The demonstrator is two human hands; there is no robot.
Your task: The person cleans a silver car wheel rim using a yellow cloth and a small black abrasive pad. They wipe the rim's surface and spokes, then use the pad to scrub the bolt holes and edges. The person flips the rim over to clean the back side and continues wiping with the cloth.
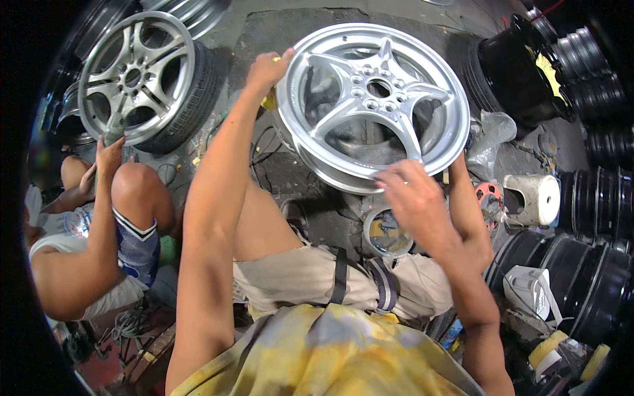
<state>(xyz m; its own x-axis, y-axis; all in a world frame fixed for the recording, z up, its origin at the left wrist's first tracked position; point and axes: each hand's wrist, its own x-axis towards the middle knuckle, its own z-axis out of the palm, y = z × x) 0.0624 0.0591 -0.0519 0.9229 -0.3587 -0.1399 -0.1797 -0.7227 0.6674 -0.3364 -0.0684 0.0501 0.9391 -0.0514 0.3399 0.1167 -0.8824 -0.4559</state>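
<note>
A silver five-spoke alloy wheel rim (377, 88) is tilted up in front of me, above my knees. My left hand (269, 69) is closed on its upper left edge, and something yellow shows by the fingers. At the rim's lower edge is my right hand (413, 195), its fingers curled and pressed together against the lip near a spoke end. Whatever lies under those fingertips, if anything, is hidden. Below the wheel, partly behind my right hand, a round tub (388, 231) with murky contents stands on the floor.
Leftward, another person (99, 231) works on a grey alloy wheel (135, 78) with a tyre. A black wheel barrel (518, 69) stands at the far right. Nearer are a white plastic stool (531, 200), a red reel (487, 198) and stacked dark rims (594, 204). Cables lie about.
</note>
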